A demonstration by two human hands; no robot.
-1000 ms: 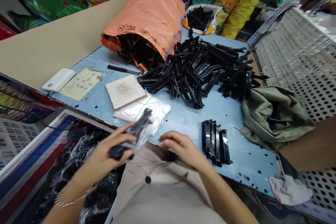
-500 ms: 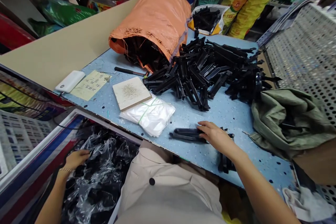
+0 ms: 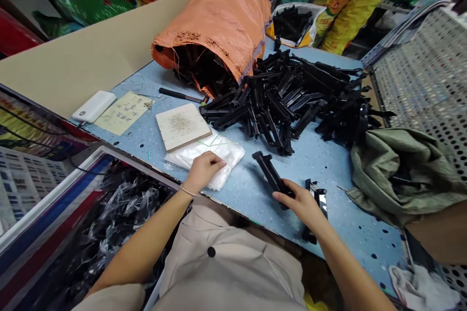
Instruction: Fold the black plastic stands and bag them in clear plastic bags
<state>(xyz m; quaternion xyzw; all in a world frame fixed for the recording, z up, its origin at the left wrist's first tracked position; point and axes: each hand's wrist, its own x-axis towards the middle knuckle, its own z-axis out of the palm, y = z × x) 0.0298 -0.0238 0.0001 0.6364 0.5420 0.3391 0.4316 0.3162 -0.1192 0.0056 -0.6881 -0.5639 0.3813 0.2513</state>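
Observation:
My right hand (image 3: 301, 202) is closed on the near end of a long black plastic part (image 3: 270, 173), which points up and to the left off the blue table (image 3: 328, 165). Just right of that hand lie a few more black parts (image 3: 315, 206) side by side. My left hand (image 3: 203, 170) rests on a stack of clear plastic bags (image 3: 219, 151), fingers curled and pinching at the top bag. A big heap of black plastic parts (image 3: 292, 97) covers the table's middle, spilling from an orange sack (image 3: 222, 19).
A square board (image 3: 182, 125), a white power bank (image 3: 94, 106), a paper note (image 3: 124, 112) and a black-handled tool (image 3: 178, 95) lie at the left. A green cloth (image 3: 401, 167) is at the right. Bagged black parts fill a bin (image 3: 109, 223) below left.
My left hand came up out of the bin and onto the stack of clear bags. My right hand lifted one black part from the row and swung it to point up-left.

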